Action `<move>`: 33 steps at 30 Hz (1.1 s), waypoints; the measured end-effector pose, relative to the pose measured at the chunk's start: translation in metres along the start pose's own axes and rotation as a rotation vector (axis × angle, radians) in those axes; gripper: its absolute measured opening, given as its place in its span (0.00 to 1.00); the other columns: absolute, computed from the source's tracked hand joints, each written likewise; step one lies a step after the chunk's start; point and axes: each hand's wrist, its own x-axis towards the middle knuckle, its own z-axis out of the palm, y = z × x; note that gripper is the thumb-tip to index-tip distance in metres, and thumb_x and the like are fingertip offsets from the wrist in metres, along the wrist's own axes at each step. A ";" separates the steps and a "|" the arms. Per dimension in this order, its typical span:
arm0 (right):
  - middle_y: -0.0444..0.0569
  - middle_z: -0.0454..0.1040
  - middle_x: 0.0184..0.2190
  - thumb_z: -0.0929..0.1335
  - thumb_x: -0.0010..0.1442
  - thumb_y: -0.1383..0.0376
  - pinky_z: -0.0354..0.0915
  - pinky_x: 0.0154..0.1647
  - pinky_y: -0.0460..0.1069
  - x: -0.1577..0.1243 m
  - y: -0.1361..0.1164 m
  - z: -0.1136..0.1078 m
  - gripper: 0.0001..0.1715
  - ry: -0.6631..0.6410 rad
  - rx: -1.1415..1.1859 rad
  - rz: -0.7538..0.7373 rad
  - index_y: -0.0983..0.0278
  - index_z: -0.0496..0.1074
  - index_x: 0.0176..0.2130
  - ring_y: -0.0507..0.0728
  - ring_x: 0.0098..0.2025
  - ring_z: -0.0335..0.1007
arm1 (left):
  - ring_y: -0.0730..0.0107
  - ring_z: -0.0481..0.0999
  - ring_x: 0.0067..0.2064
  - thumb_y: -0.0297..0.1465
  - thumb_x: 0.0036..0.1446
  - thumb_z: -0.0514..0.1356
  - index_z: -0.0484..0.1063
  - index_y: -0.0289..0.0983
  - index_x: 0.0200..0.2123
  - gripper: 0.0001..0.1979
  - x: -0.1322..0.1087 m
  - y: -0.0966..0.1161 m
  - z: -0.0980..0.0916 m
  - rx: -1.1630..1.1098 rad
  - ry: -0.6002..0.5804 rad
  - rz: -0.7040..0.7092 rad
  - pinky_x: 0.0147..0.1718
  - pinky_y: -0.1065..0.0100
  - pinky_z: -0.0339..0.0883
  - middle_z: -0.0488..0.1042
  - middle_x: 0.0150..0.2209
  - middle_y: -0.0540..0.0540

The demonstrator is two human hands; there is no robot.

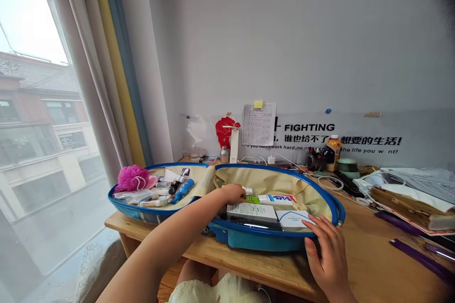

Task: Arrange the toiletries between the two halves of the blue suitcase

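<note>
Left hand (232, 194): fingers curled shut around a small white tube (248, 191), one end showing past them; held over the right compartment of the blue hard-shell suitcase (265, 242).

Right hand (326, 253): fingers spread apart, resting on the suitcase's front rim (305, 235); holds nothing.

Suitcase: lies open on a wooden desk (377, 265), its two halves side by side, with cream lining (273, 182).

Right compartment: white-and-green carton (251, 212), white carton with blue and red print (275, 200) and white carton with blue outline (292, 220). The small white tube is just above the cartons.

Left compartment: pink mesh shower puff (134, 178), blue tube (183, 191), clear plastic bag (135, 196), assorted small tubes and bottles (165, 184).

Behind suitcase: paper chart (259, 124) with yellow sticky note (258, 104) on the wall, "FIGHTING" wall decal (309, 127), bottle of orange drink (333, 154).

Right of suitcase: coiled white cable (330, 182), stack of papers (408, 203).

Left of suitcase: curtains (121, 57), window (39, 118).
</note>
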 end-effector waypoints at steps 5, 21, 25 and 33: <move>0.54 0.71 0.48 0.58 0.64 0.59 0.55 0.59 0.62 -0.001 0.002 0.001 0.18 0.000 -0.010 -0.004 0.60 0.67 0.50 0.64 0.56 0.63 | 0.62 0.74 0.51 0.31 0.57 0.58 0.75 0.45 0.47 0.15 -0.003 -0.001 0.001 -0.026 0.002 -0.003 0.49 0.67 0.66 0.75 0.50 0.46; 0.54 0.72 0.47 0.58 0.65 0.59 0.54 0.58 0.61 0.002 0.000 -0.001 0.17 -0.004 -0.023 -0.032 0.61 0.67 0.49 0.63 0.56 0.63 | 0.56 0.67 0.57 0.34 0.66 0.49 0.60 0.34 0.58 0.20 -0.082 -0.099 -0.026 -0.082 0.303 -0.781 0.53 0.55 0.64 0.64 0.58 0.34; 0.53 0.72 0.48 0.59 0.64 0.59 0.54 0.59 0.61 0.000 0.001 0.000 0.17 0.006 0.011 -0.005 0.60 0.68 0.49 0.63 0.57 0.63 | 0.61 0.72 0.50 0.40 0.61 0.58 0.67 0.36 0.52 0.19 -0.098 -0.120 -0.006 -0.116 0.079 -0.860 0.49 0.53 0.69 0.70 0.52 0.42; 0.53 0.71 0.48 0.58 0.64 0.59 0.56 0.58 0.62 -0.002 0.004 0.001 0.17 -0.013 -0.011 -0.007 0.59 0.66 0.50 0.64 0.56 0.64 | 0.63 0.73 0.49 0.38 0.62 0.58 0.68 0.36 0.51 0.18 -0.100 -0.126 0.006 -0.175 -0.008 -0.852 0.46 0.56 0.71 0.70 0.51 0.42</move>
